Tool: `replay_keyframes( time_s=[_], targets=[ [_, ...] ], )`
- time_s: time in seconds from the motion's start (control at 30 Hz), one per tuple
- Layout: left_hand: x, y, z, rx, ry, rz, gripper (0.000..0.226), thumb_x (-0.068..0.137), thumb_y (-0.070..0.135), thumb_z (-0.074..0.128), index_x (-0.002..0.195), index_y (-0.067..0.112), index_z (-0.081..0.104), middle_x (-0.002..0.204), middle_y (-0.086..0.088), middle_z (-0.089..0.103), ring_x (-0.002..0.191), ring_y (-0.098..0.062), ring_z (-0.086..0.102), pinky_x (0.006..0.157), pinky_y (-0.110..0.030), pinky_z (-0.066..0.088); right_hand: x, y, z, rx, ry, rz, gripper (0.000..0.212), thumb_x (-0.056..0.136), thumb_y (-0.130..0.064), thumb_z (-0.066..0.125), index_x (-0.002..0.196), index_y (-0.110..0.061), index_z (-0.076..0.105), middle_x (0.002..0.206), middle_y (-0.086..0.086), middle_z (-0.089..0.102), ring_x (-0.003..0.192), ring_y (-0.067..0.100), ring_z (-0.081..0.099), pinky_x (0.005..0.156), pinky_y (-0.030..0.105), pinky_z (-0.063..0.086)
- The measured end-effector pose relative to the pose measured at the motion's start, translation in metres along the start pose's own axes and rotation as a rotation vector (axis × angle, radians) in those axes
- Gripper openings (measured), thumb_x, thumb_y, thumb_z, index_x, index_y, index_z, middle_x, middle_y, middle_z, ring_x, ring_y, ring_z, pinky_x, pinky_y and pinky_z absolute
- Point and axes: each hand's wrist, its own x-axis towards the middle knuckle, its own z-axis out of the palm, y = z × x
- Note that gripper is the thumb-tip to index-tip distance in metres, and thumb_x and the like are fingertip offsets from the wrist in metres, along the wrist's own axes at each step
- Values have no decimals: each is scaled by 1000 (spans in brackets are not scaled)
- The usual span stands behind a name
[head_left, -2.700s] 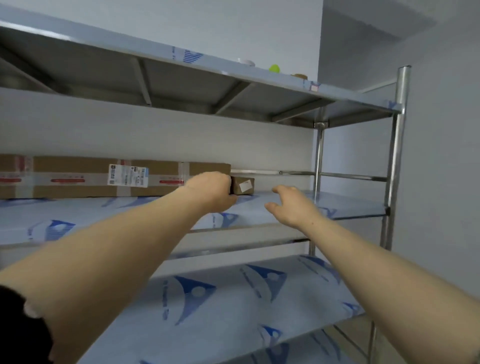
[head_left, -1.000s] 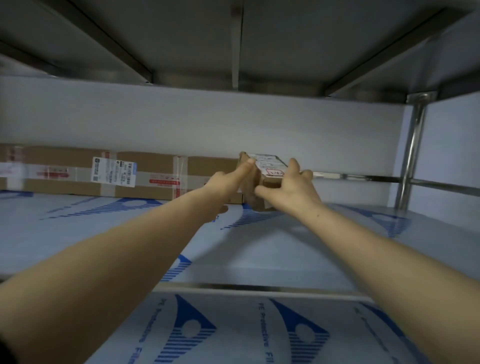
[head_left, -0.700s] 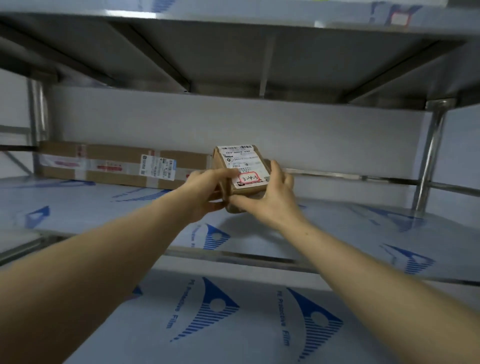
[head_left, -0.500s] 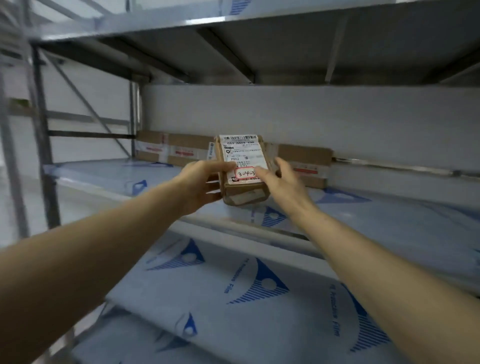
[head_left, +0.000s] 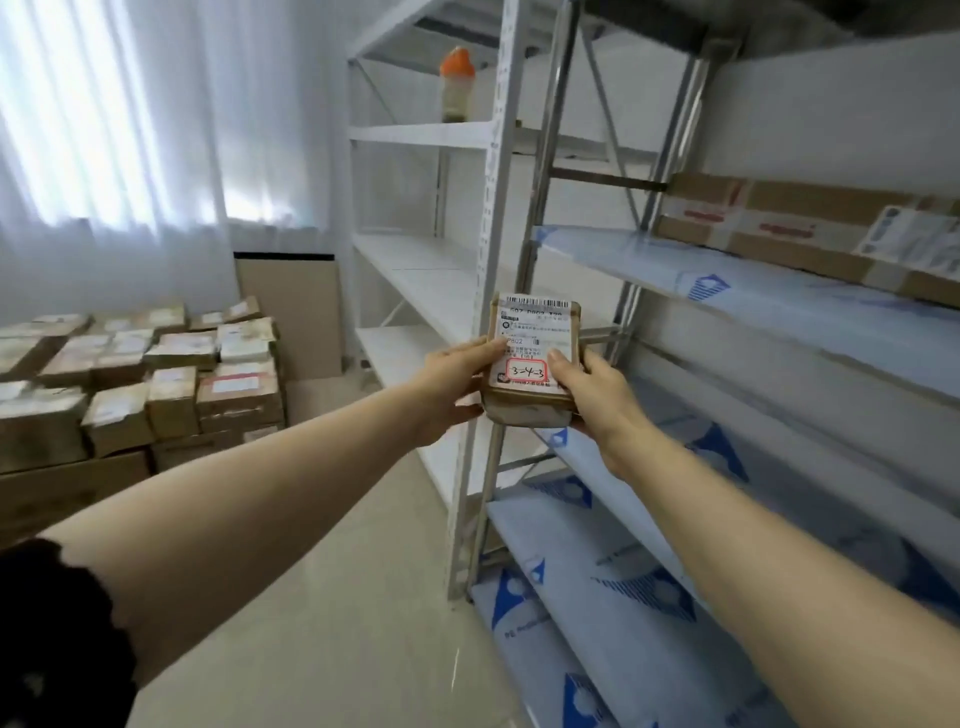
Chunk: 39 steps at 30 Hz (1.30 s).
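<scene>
Holding a small parcel (head_left: 527, 402) in mid-air beside the steel rack (head_left: 769, 291), left edge gripped in the left hand (head_left: 456, 387), right edge in the right hand (head_left: 597, 397). Seemingly checking the label (head_left: 537, 343); next calls for carrying it to its shelf, both grips kept.

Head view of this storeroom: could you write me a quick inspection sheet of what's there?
Surface: steel shelf, covered in blue-printed film.
Job's things: small parcel, held in the air, label marked 3-4-3 facing the camera.
Clutter: long carton at the back of the steel shelf.
Grips: left hand and right hand each hold one side of the small parcel.
Cables: nothing seen.
Surroundings: stacked boxes at left, orange-capped bottle on white rack, curtain.
</scene>
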Motion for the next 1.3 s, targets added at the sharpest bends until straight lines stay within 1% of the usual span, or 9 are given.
replay_keyframes(
  time_s=[0.13, 0.27, 0.4, 0.5, 0.63, 0.8, 1.0, 1.17, 1.3],
  targets=[
    [14, -8, -104, 17, 187, -10, 18, 91, 33, 61, 107, 27, 67, 99, 5, 69, 93, -12, 61, 90, -34, 46, 39, 27, 112, 49, -116, 36, 19, 98, -22, 52, 116, -20, 58, 106, 2, 68, 88, 15, 66, 71, 28, 54],
    [31, -8, -222, -13, 331, -27, 22, 90, 35, 63, 109, 26, 68, 90, 6, 71, 83, -10, 64, 70, -26, 48, 82, 48, 236, 73, -225, 70, 18, 98, -24, 52, 114, -24, 59, 109, 1, 68, 89, 14, 66, 70, 27, 50],
    [50, -9, -322, -32, 447, -58, 23, 91, 31, 63, 111, 21, 66, 90, 1, 71, 81, -13, 66, 70, -28, 53, 117, 65, 341, 124, -346, 120, 26, 98, -19, 50, 122, -21, 58, 113, 2, 68, 95, 17, 67, 79, 32, 54],
    [78, -11, -372, -30, 485, -88, 28, 91, 29, 63, 115, 13, 64, 91, -4, 70, 75, -15, 67, 58, -24, 56, 148, 77, 391, 134, -377, 155, 25, 98, -18, 51, 122, -19, 58, 112, 3, 68, 97, 20, 67, 88, 38, 54],
    [127, -20, -415, -28, 518, -121, 30, 93, 26, 61, 116, 8, 62, 99, -8, 69, 75, -15, 67, 56, -21, 56, 202, 95, 429, 108, -403, 201, 19, 97, -17, 53, 111, -26, 60, 107, 2, 69, 95, 20, 67, 86, 38, 55],
    [219, -27, -456, 21, 566, -145, 35, 92, 27, 61, 118, 3, 62, 104, -12, 71, 91, -23, 69, 81, -32, 56, 296, 123, 459, 73, -440, 225, 28, 96, -19, 55, 123, -19, 61, 108, 3, 70, 95, 20, 68, 82, 36, 55],
    [357, -25, -483, 68, 615, -166, 28, 94, 27, 58, 114, 7, 62, 94, -8, 71, 85, -22, 69, 79, -35, 57, 438, 154, 472, 75, -525, 282, 26, 98, -19, 52, 123, -22, 58, 104, 0, 68, 66, -2, 63, 43, 8, 42],
    [471, -12, -505, 89, 678, -197, 27, 95, 27, 56, 112, 7, 60, 99, -10, 70, 86, -22, 68, 72, -29, 56, 563, 165, 491, 73, -593, 312, 31, 97, -16, 52, 128, -19, 57, 106, 0, 68, 75, 4, 65, 49, 12, 46],
    [538, -6, -546, 79, 752, -227, 32, 96, 24, 56, 119, 3, 59, 107, -13, 69, 94, -25, 67, 83, -33, 55, 639, 179, 529, 47, -649, 354, 31, 96, -14, 54, 127, -15, 57, 108, 3, 68, 74, 5, 64, 50, 13, 47]
  ],
)
